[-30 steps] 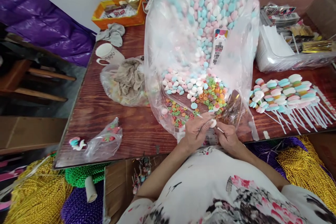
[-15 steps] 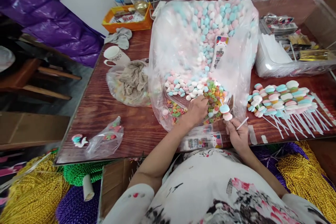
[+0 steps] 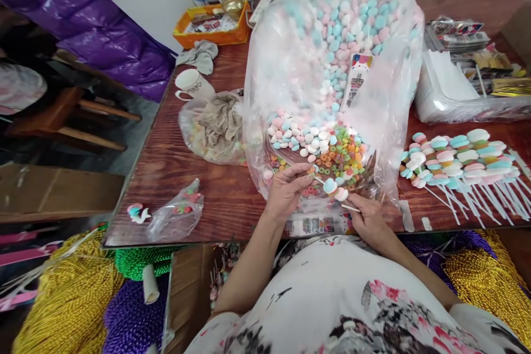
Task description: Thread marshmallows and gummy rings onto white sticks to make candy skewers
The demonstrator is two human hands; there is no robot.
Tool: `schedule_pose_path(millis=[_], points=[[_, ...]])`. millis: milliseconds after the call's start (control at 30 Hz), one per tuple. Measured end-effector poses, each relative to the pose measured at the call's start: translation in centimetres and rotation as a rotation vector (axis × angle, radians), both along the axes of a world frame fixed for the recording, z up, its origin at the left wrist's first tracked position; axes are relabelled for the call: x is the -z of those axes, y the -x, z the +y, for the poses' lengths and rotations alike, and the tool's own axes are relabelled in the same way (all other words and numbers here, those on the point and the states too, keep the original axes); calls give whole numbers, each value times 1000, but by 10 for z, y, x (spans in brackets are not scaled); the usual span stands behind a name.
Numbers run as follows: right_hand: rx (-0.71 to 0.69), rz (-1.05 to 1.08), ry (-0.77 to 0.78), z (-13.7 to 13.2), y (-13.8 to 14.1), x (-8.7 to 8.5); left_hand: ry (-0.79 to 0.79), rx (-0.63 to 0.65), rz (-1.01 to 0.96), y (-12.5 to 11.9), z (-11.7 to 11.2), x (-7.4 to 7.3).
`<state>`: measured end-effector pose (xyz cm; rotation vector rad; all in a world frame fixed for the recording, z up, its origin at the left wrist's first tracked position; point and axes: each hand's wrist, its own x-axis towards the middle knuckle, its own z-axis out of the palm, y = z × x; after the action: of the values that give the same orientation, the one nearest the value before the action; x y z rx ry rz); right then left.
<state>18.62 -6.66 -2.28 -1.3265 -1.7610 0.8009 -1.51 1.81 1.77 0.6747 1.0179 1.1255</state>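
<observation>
Near the counter's [image 3: 199,177] front edge, the right hand [image 3: 369,220] pinches a thin white stick [image 3: 350,208] whose long axis runs leftward, two sweets [image 3: 335,189] threaded near its tip. The left hand [image 3: 288,191] is just beside that tip, its grip closed on something small I cannot make out. Behind them the open clear bag [image 3: 385,99] holds loose pastel sweets and coloured rings [image 3: 342,155].

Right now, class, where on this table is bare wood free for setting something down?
Bare table shows between the small bag and left hand, and behind the mug. Crowded: candy bag and finished skewers.
</observation>
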Motion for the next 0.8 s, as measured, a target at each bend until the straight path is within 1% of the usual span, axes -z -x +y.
schedule_pose_path(millis=[100, 267, 400, 533, 700, 800], points=[[-22, -8, -22, 0, 2, -1, 78, -9, -88, 6, -4, 2], [-20, -46, -35, -1, 2, -3, 98, -6, -195, 10, -7, 6], [-29, -62, -29, -2, 4, -5, 101, -9, -189, 7, -11, 6], [-11, -59, -64, -2, 5, -3, 76, -21, -171, 5, -16, 7], [27, -33, -96, -3, 3, 0, 97, -50, -209, 4, -18, 8], [13, -32, -96, -4, 4, -1, 94, -66, -226, 2, -18, 9]])
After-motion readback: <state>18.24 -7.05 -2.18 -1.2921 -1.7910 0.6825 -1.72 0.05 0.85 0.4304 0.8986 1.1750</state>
